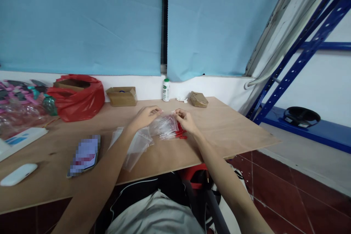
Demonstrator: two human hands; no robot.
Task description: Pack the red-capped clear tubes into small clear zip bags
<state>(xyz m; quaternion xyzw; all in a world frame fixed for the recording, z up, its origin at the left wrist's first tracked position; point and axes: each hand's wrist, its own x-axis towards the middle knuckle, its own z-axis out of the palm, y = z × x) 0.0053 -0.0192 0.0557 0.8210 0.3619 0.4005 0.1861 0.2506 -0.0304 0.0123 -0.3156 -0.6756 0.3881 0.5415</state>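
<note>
Both my hands hold a small clear plastic bag point(164, 124) just above the wooden table point(233, 131). My left hand point(145, 116) pinches its left top corner, my right hand point(185, 120) pinches the right one. Below the bag lies a stack of clear zip bags with red strips point(179, 134). More loose clear bags point(134, 148) lie under my left forearm.
A phone point(85, 155) and a white oblong device point(18, 174) lie at the left front. At the back stand a red plastic bag with a box point(76, 97), a cardboard box point(122, 96), a white bottle point(166, 90) and a brown packet point(199, 99). Blue shelving point(301, 58) stands right.
</note>
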